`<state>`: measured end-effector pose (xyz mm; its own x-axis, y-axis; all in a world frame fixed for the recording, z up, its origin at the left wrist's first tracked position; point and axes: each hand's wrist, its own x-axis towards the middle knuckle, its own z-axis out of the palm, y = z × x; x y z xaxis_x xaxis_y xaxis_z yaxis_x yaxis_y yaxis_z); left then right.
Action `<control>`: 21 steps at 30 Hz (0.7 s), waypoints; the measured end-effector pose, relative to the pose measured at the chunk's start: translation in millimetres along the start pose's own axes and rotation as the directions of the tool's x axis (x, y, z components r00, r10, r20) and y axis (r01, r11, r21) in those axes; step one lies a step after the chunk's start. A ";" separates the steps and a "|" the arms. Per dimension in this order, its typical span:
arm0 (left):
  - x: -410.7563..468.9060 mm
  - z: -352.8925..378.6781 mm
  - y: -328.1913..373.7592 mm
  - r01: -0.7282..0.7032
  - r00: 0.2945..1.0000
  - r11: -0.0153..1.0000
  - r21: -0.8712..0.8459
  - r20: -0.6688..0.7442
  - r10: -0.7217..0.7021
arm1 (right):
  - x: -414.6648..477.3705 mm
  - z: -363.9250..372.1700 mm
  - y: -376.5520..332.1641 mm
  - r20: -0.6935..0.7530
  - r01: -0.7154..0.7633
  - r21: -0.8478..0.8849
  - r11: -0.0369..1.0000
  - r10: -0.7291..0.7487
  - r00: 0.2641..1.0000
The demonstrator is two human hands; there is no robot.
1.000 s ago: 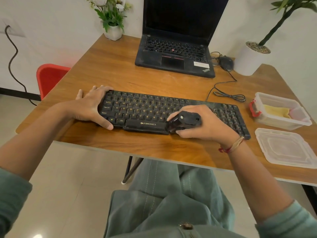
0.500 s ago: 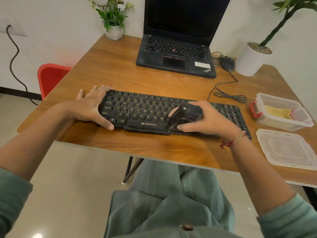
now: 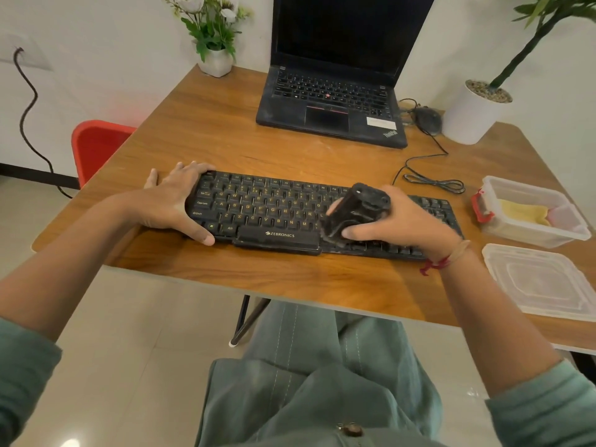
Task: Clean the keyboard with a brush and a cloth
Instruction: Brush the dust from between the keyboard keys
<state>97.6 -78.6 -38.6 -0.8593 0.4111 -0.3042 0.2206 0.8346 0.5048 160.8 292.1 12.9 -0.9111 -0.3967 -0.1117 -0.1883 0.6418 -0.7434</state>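
I am sitting at a wooden table (image 3: 290, 156), both hands working near its front edge. Far beyond my right hand (image 3: 403, 227) a black laptop (image 3: 332, 101) is standing open with a dark screen, "ThinkPad" printed at its front right corner beside a white sticker I cannot read. Directly under both hands a black keyboard (image 3: 267, 208) with yellow key legends is lying flat, and "ZEBRONICS" is showing in white on its front lip between my two grips.

Right of my right hand and nearer to me, a clear plastic lid (image 3: 548, 282) is lying flat. Just beyond it a clear plastic container (image 3: 529, 237) with a red clip is sitting open. Further back a white plant pot (image 3: 474, 117) is standing.

My left hand (image 3: 171, 201) is clasping the keyboard's left end, fingers lying over the far corner and thumb curling against the front edge by the "Alt" key.

My right hand is gripping a chunky black brush (image 3: 354, 211), fingers wrapping it from behind and thumb pressing its near side. It is tilting, its lower end touching the keys just right of the space bar.

The yellow cloth (image 3: 522, 211) is lying inside the container, well apart from my right hand. A black mouse (image 3: 427, 119) is resting beside the laptop, its cable (image 3: 432, 183) looping beyond my right hand.
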 end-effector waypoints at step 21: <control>3.3 2.5 -6.8 -0.003 1.000 1.000 0.009 -0.022 0.004 | -23.1 -66.5 21.2 -0.258 -0.273 -0.209 0.939 0.217 0.941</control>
<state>94.5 -82.0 -45.0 -0.8683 0.4061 -0.2850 0.2274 0.8363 0.4989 153.4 358.5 43.6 -0.9932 -0.0649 -0.0962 -0.0041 0.8480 -0.5300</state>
